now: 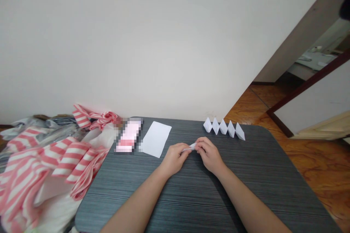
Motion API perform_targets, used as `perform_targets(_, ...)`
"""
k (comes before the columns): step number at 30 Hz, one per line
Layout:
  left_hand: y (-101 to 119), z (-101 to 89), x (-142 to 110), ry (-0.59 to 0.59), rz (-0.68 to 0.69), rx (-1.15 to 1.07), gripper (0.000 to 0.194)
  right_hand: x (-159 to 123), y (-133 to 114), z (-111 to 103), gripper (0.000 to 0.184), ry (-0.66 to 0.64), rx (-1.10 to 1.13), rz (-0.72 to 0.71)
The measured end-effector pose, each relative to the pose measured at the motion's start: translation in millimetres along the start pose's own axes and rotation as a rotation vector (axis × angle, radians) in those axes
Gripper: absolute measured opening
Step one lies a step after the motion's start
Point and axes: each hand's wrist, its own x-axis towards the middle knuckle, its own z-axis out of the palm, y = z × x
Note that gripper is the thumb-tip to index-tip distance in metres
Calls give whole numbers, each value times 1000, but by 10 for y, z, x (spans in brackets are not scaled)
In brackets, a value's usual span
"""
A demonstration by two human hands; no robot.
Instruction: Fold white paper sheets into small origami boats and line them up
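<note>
Though dk, streaky tbl (188,196); pale wall (164,47)

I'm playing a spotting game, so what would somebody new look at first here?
Probably the bright pink-and-white striped cloth, heaped left of the dark table. Next, perhaps the five pointy folded white paper shapes in a row near its far edge, right of the two hands pinching a small folded white paper.

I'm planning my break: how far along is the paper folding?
Five folded paper shapes, lined up at back right, look done. The left hand and right hand hold a small folded paper between them. The flat white sheet appears unfolded, so it's probably left to do.
</note>
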Motion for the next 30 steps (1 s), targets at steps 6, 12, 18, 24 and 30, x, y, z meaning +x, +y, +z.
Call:
perform_targets(6, -13, -2, -8, 7, -29, -8, 26, -5, 10, 1, 12, 21, 1, 4)
perform_targets(12, -20, -5, -5, -10, -31, -24, 26, 7, -1, -2, 13, 14, -7, 2)
perform_targets(18, -67, 6, -7, 15, -96, -51, 26, -28, 55, 36, 6, 41, 9, 71)
perform_targets(24, -129, 10, -9, 30, -181, -151, 29, -49, 107, 73, 15, -73, 63, 211)
perform_targets(30, -96, -12, -5, -49, -166, -179, 30, -3, -9, 10, 11, -107, 47, 158)
